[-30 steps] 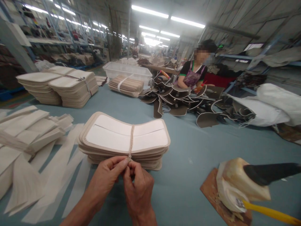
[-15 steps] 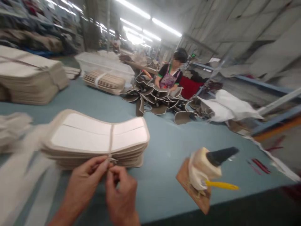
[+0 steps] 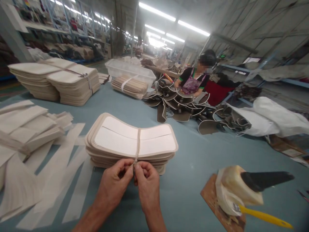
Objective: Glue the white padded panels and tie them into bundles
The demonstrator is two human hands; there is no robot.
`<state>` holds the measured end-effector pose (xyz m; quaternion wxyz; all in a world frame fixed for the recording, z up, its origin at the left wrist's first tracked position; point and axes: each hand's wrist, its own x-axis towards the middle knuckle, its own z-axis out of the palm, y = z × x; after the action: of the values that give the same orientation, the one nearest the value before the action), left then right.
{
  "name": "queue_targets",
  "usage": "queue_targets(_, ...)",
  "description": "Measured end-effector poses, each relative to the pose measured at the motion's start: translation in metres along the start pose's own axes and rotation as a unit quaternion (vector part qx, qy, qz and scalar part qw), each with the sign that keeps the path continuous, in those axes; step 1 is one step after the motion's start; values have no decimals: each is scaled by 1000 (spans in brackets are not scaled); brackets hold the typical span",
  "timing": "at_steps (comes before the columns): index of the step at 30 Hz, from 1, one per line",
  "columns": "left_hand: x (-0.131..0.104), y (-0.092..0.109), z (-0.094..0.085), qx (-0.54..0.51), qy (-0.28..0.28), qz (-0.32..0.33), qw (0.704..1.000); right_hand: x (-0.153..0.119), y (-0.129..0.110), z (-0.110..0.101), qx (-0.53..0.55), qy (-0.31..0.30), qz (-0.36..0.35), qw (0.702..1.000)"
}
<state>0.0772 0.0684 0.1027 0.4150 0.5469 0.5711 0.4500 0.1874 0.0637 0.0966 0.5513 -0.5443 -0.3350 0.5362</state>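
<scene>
At the middle of a blue-green tabletop [image 3: 185, 183], a stack of curved beige pieces with white panels [image 3: 127, 143] lies with a thin cord [image 3: 138, 140] around its waist. Both hands meet at the cord's knot, against the stack's near side. The left hand [image 3: 112, 183] pinches the cord between thumb and bent forefinger; the right hand [image 3: 148, 183] does the same, its fingertips almost touching the left's. Fingers hide most of the knot, so how tight it is cannot be told.

Half a second ago the right hand sat lower and a little apart, with short cord ends showing beside it; now it has come up level with its partner, and those ends are covered. The cord is around the stack as before, so the work seems to be centred on the knot itself.

To the left, flat pale strips [image 3: 77, 193] reach close to the stack and the left forearm, leaving little room there. To the right, a broad stretch of tabletop separates the hands from a wooden board [image 3: 209, 193] bearing a cream container [image 3: 228, 183] and a yellow-handled brush [image 3: 267, 217]. Beyond the stack, dark curved pieces [image 3: 182, 116] stand well apart. The tabletop's near edge is out of view.
</scene>
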Motion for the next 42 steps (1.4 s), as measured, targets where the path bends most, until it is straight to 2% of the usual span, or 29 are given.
queue_targets(4, -1, 3, 0, 40, 16, 27, 999, 4, -9, -4, 16, 1, 36, 999)
queue_targets(11, -2, 6, -1, 84, 36, 71, 993, 5, -13, -2, 13, -20, 57, 998)
queue_targets(20, -2, 0, -2, 91, 24, 72, 993, 5, -17, 1, -15, -5, 50, 999)
queue_targets(27, -1, -3, -2, 101, 24, 113, 988, 5, -17, 6, -14, 0, 47, 999)
queue_targets(32, 4, 0, -15, 117, -37, 139, 983, 5, -17, 8, -38, -4, 35, 999)
queue_targets(34, 4, 1, -23, 162, -38, 180, 970, 5, -16, 8, -50, 0, 29, 998)
queue_targets(36, 5, 1, -30, 217, -13, 241, 946, 5, -16, 7, -56, -5, 25, 998)
queue_targets(39, 6, 6, -35, 282, 2, 331, 901, 6, -16, 8, -44, -27, 30, 998)
queue_targets(42, 10, 18, -36, 368, 4, 391, 843, 5, -16, 8, -25, -46, 40, 998)
